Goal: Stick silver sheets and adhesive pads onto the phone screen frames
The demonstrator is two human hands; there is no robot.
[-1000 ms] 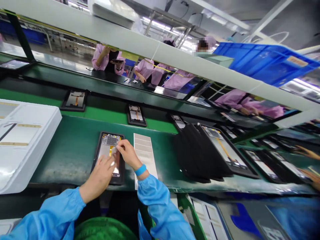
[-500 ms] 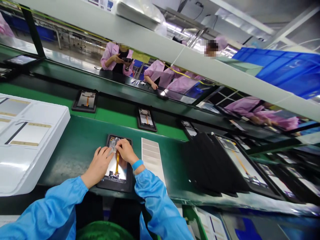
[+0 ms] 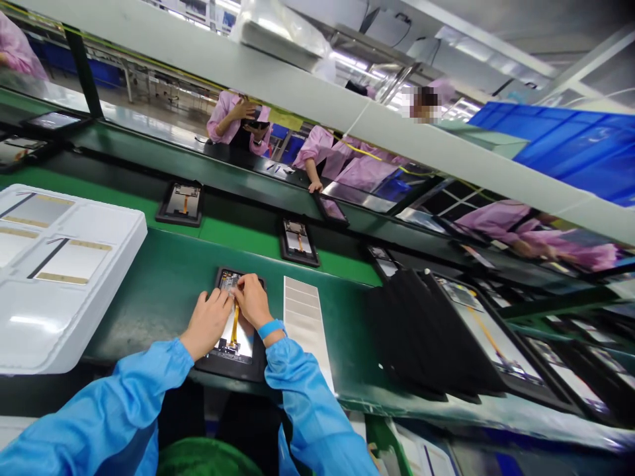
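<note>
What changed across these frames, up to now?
The left hand slid up from the lower part of the tablet panel toward its top, closing on the right hand at the circuit board and uncovering more of the orange flex cable. The view swung, shifting everything rightward. The black tray, striped sheet and white tray stayed in place.
</note>
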